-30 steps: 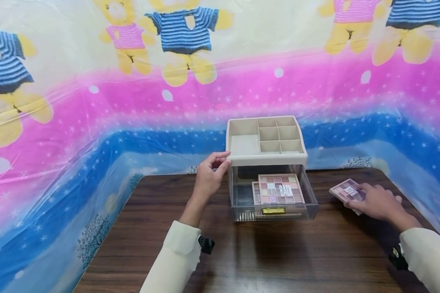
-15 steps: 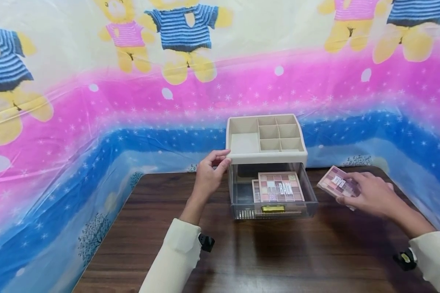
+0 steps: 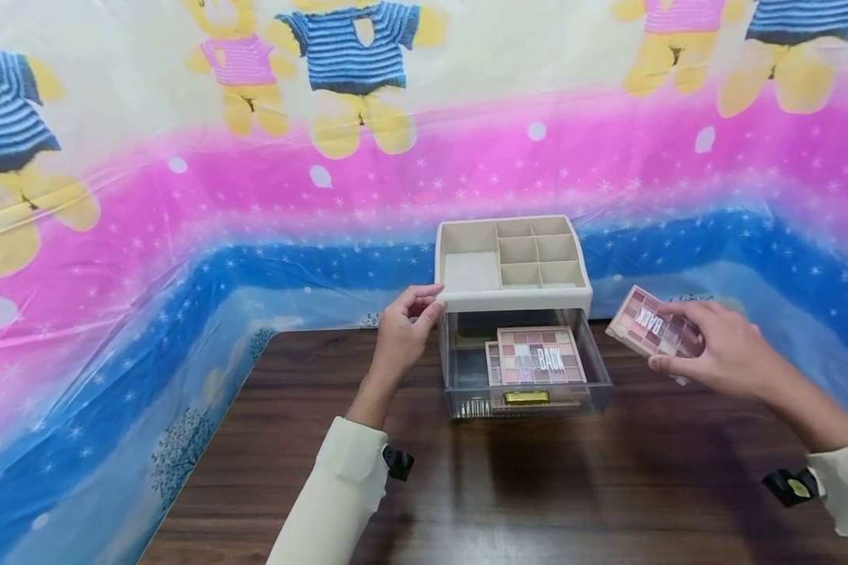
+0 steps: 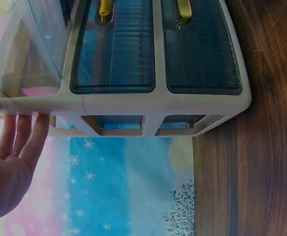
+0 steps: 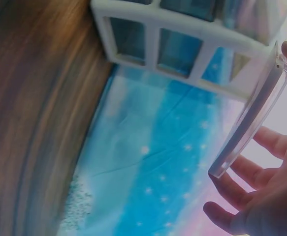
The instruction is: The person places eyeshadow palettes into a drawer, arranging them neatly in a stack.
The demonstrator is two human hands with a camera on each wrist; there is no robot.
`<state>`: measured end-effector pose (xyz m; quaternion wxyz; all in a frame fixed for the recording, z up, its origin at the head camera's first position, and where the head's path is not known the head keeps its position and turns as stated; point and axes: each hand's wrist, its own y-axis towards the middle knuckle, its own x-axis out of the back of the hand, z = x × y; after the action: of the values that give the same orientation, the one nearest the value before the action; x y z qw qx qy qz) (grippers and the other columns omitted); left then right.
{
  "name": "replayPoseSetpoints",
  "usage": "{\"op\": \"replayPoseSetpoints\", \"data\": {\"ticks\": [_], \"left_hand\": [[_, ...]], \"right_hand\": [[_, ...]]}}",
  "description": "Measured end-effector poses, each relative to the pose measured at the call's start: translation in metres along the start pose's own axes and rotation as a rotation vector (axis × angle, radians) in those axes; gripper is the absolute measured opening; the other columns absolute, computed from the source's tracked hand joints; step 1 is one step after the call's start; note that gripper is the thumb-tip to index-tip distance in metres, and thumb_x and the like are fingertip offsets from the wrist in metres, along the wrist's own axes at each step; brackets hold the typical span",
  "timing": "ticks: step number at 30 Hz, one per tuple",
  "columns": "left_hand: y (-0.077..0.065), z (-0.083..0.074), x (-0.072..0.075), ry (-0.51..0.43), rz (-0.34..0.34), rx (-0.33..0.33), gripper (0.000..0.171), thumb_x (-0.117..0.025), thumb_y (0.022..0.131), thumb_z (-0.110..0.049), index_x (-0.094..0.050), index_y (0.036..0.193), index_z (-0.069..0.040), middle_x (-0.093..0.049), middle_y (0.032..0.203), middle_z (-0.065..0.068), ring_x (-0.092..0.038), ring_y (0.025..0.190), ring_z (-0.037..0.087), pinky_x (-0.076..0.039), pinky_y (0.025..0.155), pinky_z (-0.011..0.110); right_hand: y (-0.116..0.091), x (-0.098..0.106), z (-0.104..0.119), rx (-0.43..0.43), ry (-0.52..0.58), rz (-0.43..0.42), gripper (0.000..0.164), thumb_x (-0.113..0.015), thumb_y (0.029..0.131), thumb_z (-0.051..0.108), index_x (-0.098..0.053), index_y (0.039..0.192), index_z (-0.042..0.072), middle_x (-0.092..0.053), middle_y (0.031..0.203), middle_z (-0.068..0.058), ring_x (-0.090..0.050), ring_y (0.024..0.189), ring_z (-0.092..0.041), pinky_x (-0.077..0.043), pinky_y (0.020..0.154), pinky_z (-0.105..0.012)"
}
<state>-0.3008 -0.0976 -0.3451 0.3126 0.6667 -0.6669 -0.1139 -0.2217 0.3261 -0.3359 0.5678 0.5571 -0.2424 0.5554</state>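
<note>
A cream makeup organizer [image 3: 512, 299] stands at the back of the table, its clear top drawer [image 3: 466, 402] pulled out. My left hand [image 3: 404, 329] grips the organizer's front left edge, thumb in front and fingers along the side, as the left wrist view also shows. Inside the drawer an eyeshadow palette [image 3: 541, 357] marked "BACK" lies over a smaller one [image 3: 494, 365]. To the right of the drawer, above the table, my right hand [image 3: 731, 353] holds another eyeshadow palette [image 3: 650, 323], tilted, by its edges between thumb and fingers; the right wrist view shows this palette [image 5: 251, 118] edge-on.
Compartments [image 3: 469, 271] form the organizer's top. Two lower drawers [image 4: 116, 54] with gold handles are closed. The dark wooden table [image 3: 311, 471] extends forward and to both sides. A bear-print sheet [image 3: 325, 204] hangs close behind and around it.
My right hand has raised the palette and brought it left, nearer the open drawer, tilting it more upright. The left hand keeps its grip on the organizer.
</note>
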Motion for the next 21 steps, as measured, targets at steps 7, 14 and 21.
{"op": "replayPoseSetpoints", "data": {"ticks": [7, 14, 21], "left_hand": [[0.001, -0.001, 0.000, -0.007, -0.009, 0.008, 0.026, -0.070, 0.097, -0.015, -0.072, 0.122, -0.007, -0.073, 0.099, 0.019, -0.071, 0.092, 0.029, -0.060, 0.073, 0.026], [0.001, -0.001, 0.000, -0.005, -0.003, 0.011, 0.027, -0.070, 0.097, -0.015, -0.072, 0.122, -0.005, -0.073, 0.100, 0.020, -0.071, 0.093, 0.029, -0.061, 0.074, 0.026], [0.000, -0.001, 0.000, 0.007, 0.001, 0.013, 0.027, -0.070, 0.098, -0.015, -0.072, 0.123, -0.006, -0.073, 0.101, 0.019, -0.071, 0.094, 0.028, -0.060, 0.074, 0.026]], "right_hand": [[0.004, 0.015, 0.024, 0.074, 0.043, -0.048, 0.080, -0.088, 0.075, 0.040, -0.056, 0.141, 0.009, -0.057, 0.135, -0.026, -0.054, 0.106, -0.039, -0.049, 0.075, -0.061], [0.006, 0.024, 0.058, 0.174, 0.078, 0.003, 0.079, -0.091, 0.072, 0.040, -0.059, 0.141, 0.016, -0.056, 0.142, -0.020, -0.052, 0.123, -0.041, -0.048, 0.086, -0.073], [0.018, 0.019, 0.090, 0.311, 0.028, 0.081, 0.072, -0.086, 0.073, 0.049, -0.063, 0.137, 0.025, -0.060, 0.140, -0.010, -0.050, 0.129, -0.037, -0.042, 0.096, -0.067]]}}
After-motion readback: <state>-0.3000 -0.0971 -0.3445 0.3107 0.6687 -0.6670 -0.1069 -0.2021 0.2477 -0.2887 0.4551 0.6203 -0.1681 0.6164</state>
